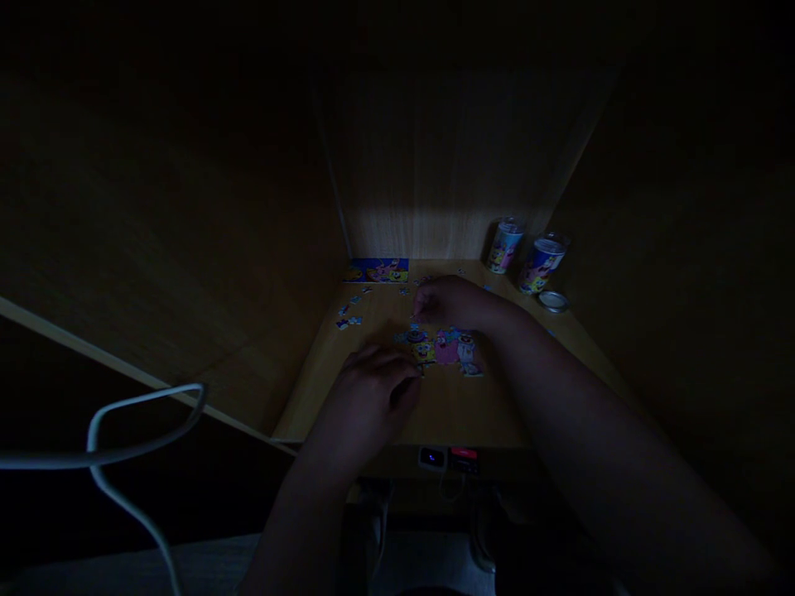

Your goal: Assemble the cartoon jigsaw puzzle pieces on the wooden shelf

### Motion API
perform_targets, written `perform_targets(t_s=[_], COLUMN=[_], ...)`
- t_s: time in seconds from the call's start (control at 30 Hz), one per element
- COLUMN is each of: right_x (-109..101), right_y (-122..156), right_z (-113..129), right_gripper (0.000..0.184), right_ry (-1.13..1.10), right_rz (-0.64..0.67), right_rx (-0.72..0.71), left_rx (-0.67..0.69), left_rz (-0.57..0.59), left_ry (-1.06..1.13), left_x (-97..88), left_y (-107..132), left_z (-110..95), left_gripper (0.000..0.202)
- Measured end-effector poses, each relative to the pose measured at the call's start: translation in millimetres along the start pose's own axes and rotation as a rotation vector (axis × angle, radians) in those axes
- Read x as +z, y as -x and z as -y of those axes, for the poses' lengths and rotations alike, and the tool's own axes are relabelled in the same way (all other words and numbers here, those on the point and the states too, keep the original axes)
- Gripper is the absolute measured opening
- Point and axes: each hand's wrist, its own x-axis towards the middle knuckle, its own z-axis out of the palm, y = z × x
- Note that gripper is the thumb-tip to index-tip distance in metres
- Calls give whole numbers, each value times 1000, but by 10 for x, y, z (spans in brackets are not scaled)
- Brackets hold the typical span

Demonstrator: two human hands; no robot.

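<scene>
A partly joined jigsaw puzzle [445, 348] with yellow, pink and pale cartoon figures lies on the wooden tabletop [460, 414]. At its lower left edge, my left hand [376, 381] rests palm down. Its fingers are loosely bent, a gap shows between thumb and index finger, and no held thing is visible. My right hand [444, 300] is just above the puzzle's top left, thumb and fingertips pinched together. Dim light hides what is between them. Under those fingertips sits a small blue puzzle piece [414, 327].
Loose puzzle pieces [355, 319] are scattered on the left and along the back. A picture card [388, 271] lies at the back left. Two cartoon-printed cans [505, 247] and a round metal lid [554, 301] are at the right. Wooden panels enclose the tabletop; a white cable [133, 401] hangs at left.
</scene>
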Motion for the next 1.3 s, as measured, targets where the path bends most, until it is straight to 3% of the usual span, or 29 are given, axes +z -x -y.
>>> perform_targets(t_s=[0.13,0.23,0.33,0.43,0.67,1.3], right_x=[-111,-187,-213,-196,-117,-54], right_y=[63,132,191,220,192,225], right_z=[29,86,176,243,243,360], right_gripper=[9,9,7,12,9,5], right_ry=[-205,-304,-326,-295,-121,-7], right_rz=[117,295,435,492,472,449], right_rx=[16,30,68,74,-12,76], left_rx=[-37,-52,-56,-53,-81,-88], left_rz=[-57,-70,-78,-76,-71,-61], left_ry=[-21,-30,-11,14,37,6], left_x=[7,0,-13,-25,-38,-47], left_y=[-8,-11,-11,-13,-26,-31], left_z=[28,36,37,36,19,6], left_gripper=[18,19,21,21,21,21])
